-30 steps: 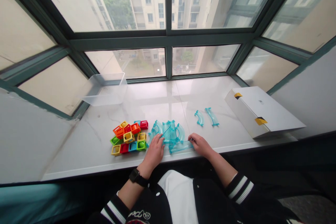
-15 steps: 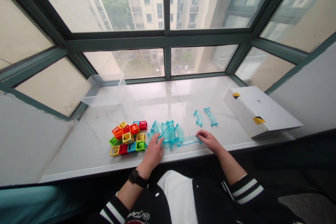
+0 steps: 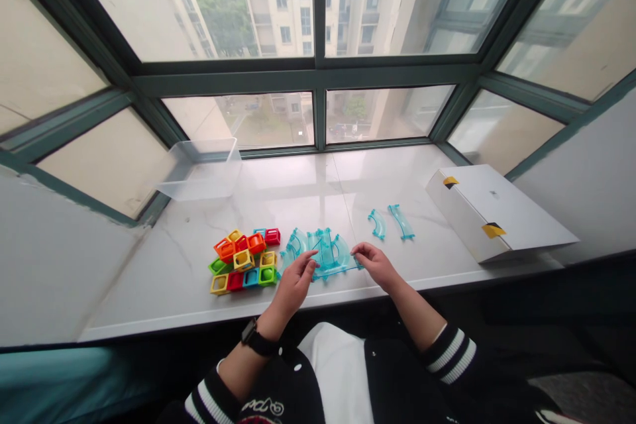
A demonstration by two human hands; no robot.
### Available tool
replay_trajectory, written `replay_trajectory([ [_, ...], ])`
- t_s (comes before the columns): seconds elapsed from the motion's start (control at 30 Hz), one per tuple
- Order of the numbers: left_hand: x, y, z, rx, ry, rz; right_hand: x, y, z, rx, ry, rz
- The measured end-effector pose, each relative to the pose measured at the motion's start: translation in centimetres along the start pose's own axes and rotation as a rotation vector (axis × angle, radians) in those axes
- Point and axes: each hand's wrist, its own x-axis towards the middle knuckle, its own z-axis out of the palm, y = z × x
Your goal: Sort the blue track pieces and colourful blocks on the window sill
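Between my hands a straight, clear blue track piece (image 3: pixel 342 270) lies level over the near side of the track pile. My right hand (image 3: pixel 375 265) pinches its right end between thumb and fingertips. At the left end, my left hand (image 3: pixel 294 280) has its thumb and fingers closed about the piece, its grip partly hidden. Behind them is a pile of clear blue track pieces (image 3: pixel 324 243), curved and straight. Left of my left hand sit stacked hollow cube blocks (image 3: pixel 243 260) in red, orange, yellow, green and blue.
A curved track piece (image 3: pixel 377 224) and another long one (image 3: pixel 401 221) lie apart on the white sill (image 3: pixel 278 192). A clear plastic bin (image 3: pixel 199 179) stands at the back left. On the right is a white box (image 3: pixel 501 205) with yellow-black tape, beside the window frame (image 3: pixel 318 79).
My right hand has moved left with the straight track piece, bringing it over the pile. My left hand has lifted off the pile and shifted slightly right, its fingers drawing together.
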Motion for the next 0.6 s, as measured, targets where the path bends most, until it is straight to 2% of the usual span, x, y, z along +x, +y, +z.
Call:
replay_trajectory([
  [0.17,0.08,0.21,0.09,-0.037,0.000,-0.030,0.31,-0.34,0.65,0.019,0.022,-0.013],
  [0.43,0.35,0.06,0.07,-0.178,0.001,-0.125,0.53,-1.10,0.35,0.236,0.145,0.022],
  [0.6,0.88,-0.64,0.02,-0.292,0.061,-0.196,0.23,-0.58,0.65,0.309,0.148,0.053],
])
